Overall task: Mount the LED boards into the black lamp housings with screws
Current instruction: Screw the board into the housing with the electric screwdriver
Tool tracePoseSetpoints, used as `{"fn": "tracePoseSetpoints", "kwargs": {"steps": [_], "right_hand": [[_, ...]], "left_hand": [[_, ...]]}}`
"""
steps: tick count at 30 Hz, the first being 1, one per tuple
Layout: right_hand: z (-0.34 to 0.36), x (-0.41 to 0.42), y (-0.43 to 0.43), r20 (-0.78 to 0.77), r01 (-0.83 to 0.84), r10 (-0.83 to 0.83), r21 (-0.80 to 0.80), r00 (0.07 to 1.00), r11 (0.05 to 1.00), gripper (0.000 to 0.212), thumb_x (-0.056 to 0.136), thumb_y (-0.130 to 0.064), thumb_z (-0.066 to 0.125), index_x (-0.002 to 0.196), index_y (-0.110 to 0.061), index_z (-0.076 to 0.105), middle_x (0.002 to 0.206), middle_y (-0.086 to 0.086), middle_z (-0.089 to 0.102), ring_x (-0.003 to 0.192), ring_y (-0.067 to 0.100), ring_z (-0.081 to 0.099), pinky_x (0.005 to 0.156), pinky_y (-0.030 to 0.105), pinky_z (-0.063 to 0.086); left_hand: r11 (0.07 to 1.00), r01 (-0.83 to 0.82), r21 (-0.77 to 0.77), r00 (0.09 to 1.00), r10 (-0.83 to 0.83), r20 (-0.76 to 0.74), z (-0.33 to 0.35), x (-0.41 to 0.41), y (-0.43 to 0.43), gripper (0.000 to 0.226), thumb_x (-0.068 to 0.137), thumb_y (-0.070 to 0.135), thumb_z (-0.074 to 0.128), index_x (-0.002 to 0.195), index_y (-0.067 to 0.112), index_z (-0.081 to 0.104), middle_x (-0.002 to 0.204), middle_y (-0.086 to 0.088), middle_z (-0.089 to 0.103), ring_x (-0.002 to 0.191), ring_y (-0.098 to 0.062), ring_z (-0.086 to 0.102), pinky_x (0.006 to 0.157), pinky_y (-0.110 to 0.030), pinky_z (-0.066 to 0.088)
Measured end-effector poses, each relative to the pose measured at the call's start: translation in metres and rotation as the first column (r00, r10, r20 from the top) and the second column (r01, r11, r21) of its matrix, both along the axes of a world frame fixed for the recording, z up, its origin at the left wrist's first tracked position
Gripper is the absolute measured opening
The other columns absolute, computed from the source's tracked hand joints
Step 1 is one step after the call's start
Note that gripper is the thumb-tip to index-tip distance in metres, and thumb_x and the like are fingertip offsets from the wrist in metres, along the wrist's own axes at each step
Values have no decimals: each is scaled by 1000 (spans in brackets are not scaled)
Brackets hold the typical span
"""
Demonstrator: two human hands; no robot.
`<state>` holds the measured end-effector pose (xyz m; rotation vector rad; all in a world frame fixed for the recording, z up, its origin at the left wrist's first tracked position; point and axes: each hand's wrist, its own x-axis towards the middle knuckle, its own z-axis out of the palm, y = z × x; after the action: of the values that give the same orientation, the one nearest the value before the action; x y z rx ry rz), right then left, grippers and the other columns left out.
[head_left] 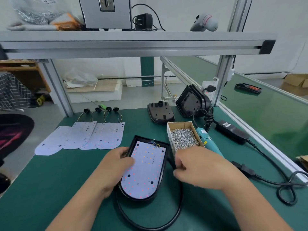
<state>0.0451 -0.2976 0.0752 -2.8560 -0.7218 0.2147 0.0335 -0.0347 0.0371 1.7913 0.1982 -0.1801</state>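
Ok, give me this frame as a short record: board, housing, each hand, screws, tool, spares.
board: LED board lies inside black lamp housing
left hand: grips housing's left edge
right hand: fingers curled by housing's right edge; contents unclear
screws: heaped in open cardboard box, right of housing
tool: teal electric screwdriver lying beside box
spares: four LED boards fanned at left; empty housings behind

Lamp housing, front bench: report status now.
Left hand grips housing at left rim. Right hand beside screw box, grip unclear. LED board lies inside housing. Black cable loops around its near end.
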Motion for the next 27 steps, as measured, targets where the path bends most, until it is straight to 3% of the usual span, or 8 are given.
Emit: {"fn": "tracePoseSetpoints", "kwargs": {"steps": [3,7,10,14,17,20,23,27], "right_hand": [[-3,-7,15,110,-50,74,-208,991,977,49,89,-54,54,70,-10,46,62,3,48,57,19,44,53,37,33],[-8,-12,24,156,-69,114,-266,981,961,21,92,-26,57,85,-14,41,67,0,38,66,32,43,56,38,30],[-13,-12,28,205,-70,123,-245,971,967,26,86,-5,53,100,-15,33,66,3,37,60,34,39,50,39,24],[-15,-10,32,229,-52,102,-215,968,975,32,86,-2,51,110,-16,36,68,4,43,62,36,46,54,41,31],[-14,-9,35,229,-33,81,-205,970,978,25,93,-16,54,117,-13,45,90,10,64,86,42,65,63,40,38],[-11,-13,37,220,-12,66,-238,973,971,22,97,-31,56,107,-14,47,98,12,69,92,40,68,65,38,37],[-10,-14,35,174,-12,62,-278,983,961,16,94,-21,55,98,-14,42,92,12,65,87,41,66,62,37,36],[-9,-11,33,113,-9,41,-273,993,962,19,89,-12,53,106,-16,45,70,2,43,74,38,54,56,37,33]], "left_hand": [[986,-138,-95,990,140,22,-2,6,5,21,89,3,59,104,1,74,103,-23,79,80,-29,75,80,-44,60],[963,-180,-202,981,192,41,-2,10,10,30,97,-3,55,97,14,81,101,-14,82,78,-28,78,61,-34,61],[963,-110,-248,986,136,92,1,8,10,33,98,1,56,102,21,82,107,-13,82,86,-30,78,68,-37,64],[954,-25,-298,986,72,148,3,5,6,26,88,14,66,107,24,81,111,-12,81,93,-31,78,76,-41,65],[949,-10,-316,984,65,164,3,3,2,32,80,21,65,108,24,81,112,-14,81,93,-33,78,81,-46,63],[945,-13,-326,984,70,162,2,3,-1,33,78,21,65,107,25,81,111,-14,81,92,-33,78,82,-47,63],[942,-10,-336,984,68,162,2,3,1,33,78,21,65,106,26,81,112,-14,81,91,-32,77,82,-47,63],[933,15,-359,982,53,179,3,3,4,34,79,21,66,109,24,81,116,-16,79,97,-37,78,88,-54,63]]}}
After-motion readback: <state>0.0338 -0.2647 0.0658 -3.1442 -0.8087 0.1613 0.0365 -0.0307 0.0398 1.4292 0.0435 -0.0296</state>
